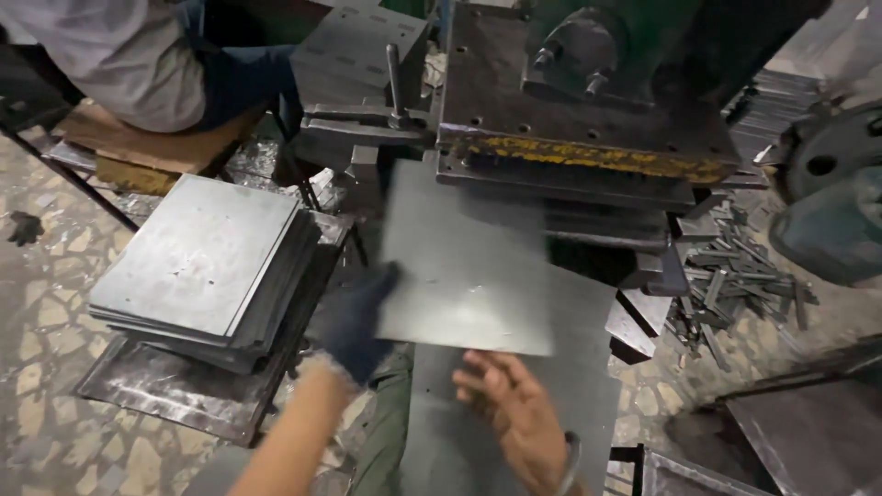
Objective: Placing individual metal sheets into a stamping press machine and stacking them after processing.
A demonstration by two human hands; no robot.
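Below green press machine [588, 101], gloved left hand [354, 317] grips flat grey steel sheet [469, 266] by its edge; bare right hand [514, 404] open w/ spread fingers under sheet's near edge.

The metal sheet [469, 266] was smeared by motion blur, its far edge hidden under the press [588, 101]. The right hand [514, 409] was blurred too, its wrist cut off by the near edge. A seated person [138, 55] at far left was cropped by the top edge. The scrap strips [735, 285] at right were too small to tell apart.
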